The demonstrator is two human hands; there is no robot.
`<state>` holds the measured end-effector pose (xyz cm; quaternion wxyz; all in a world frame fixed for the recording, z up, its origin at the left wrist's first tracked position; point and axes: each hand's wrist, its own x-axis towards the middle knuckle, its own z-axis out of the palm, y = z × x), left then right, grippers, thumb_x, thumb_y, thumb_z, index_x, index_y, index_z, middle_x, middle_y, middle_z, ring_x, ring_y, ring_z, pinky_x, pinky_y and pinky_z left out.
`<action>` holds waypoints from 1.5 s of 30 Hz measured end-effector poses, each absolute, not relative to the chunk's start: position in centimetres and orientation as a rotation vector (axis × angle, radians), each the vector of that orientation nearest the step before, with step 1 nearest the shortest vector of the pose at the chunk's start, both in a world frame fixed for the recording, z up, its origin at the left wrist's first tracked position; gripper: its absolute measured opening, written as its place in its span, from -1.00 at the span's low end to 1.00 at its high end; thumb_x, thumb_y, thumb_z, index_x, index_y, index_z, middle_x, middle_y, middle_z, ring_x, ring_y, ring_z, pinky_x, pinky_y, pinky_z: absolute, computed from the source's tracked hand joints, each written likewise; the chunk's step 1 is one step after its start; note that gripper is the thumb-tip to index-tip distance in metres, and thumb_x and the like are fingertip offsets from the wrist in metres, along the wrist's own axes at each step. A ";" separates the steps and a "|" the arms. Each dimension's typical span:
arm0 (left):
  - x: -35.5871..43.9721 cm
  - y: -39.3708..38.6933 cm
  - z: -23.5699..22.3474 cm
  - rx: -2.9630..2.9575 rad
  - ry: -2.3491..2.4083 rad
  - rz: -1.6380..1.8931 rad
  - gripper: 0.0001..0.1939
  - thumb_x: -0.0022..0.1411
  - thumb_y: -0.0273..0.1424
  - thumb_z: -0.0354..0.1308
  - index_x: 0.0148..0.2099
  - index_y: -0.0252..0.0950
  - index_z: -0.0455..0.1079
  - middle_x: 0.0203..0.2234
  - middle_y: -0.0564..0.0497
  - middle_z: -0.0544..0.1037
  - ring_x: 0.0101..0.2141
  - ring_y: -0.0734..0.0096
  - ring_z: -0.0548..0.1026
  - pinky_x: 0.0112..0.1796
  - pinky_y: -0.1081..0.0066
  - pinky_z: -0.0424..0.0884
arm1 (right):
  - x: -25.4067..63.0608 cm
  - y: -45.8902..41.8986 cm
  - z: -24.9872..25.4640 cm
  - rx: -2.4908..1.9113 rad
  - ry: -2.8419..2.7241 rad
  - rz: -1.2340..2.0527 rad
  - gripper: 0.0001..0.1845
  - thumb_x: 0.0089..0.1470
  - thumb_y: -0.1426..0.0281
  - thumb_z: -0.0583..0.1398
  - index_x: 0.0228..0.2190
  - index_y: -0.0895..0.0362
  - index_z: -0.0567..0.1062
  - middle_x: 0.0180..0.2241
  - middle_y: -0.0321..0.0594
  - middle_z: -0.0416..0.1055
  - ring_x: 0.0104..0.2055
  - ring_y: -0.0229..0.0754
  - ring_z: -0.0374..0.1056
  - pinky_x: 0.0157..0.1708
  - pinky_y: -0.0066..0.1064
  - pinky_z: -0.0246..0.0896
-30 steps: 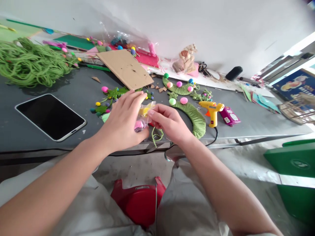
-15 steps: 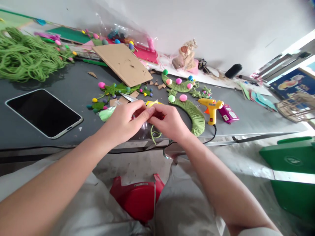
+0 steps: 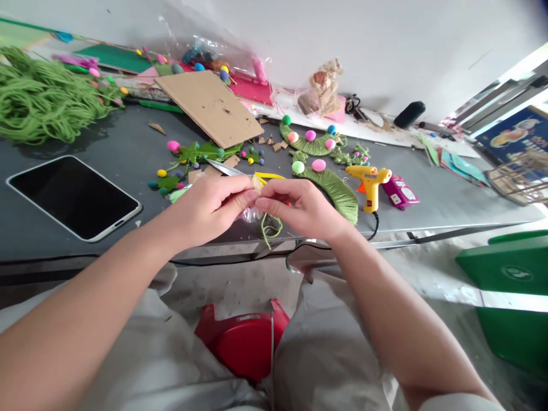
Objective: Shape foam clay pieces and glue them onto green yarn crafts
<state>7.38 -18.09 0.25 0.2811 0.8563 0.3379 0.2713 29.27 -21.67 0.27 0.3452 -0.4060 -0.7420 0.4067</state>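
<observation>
Both hands on one clear bag, at the table's near edge; left hand and right hand each closed in a thumb-and-finger pinch on it, fingertips almost meeting at a crinkled, yellowish part. Can't tell if it's open; pinkish lower down, contents mostly hidden. Progress, my read: far arc is wrapped in green and carries several balls; near arc wrapped too, only two visible at its upper-left end. What's left can't be judged. Materials: yarn heap loose, soft, tangled; arcs ribbed by tight strands; balls smooth, rounded; cardboard flat, brown, stiff-looking; scissors slim metal blade, just beyond the hands; glue gun hard yellow plastic.
</observation>
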 end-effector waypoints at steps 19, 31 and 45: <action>7.6 -18.8 0.5 2.516 1.033 0.971 -0.73 0.36 -0.27 0.12 -0.41 -0.15 0.24 -0.45 0.02 0.48 -0.36 0.26 0.51 -0.30 0.24 0.37 | 27.9 -22.0 0.0 -1.288 -1.803 0.451 -0.76 0.14 0.45 0.23 -0.52 0.06 0.32 -0.45 -0.29 0.38 -0.39 -0.25 0.25 -0.33 -0.31 0.20; 7.3 -17.4 -1.6 2.604 0.983 1.026 -0.72 0.42 -0.35 0.18 0.13 -0.28 0.44 0.06 -0.23 0.64 0.09 -0.02 0.61 0.14 0.02 0.51 | 28.7 -21.2 0.0 -1.122 -1.366 0.976 -0.74 0.06 0.43 0.39 -0.43 0.05 0.38 -0.32 -0.30 0.58 -0.31 -0.28 0.48 -0.20 -0.34 0.48; 7.3 -17.7 -1.6 2.563 1.014 0.981 -0.80 0.40 -0.38 0.15 -0.01 -0.20 0.56 -0.03 -0.10 0.69 0.00 0.12 0.66 0.08 0.18 0.53 | 28.8 -20.7 -1.2 -1.217 -1.602 0.847 -0.69 0.06 0.13 0.48 -0.26 0.08 0.76 -0.27 -0.22 0.54 -0.32 -0.25 0.37 -0.31 -0.34 0.30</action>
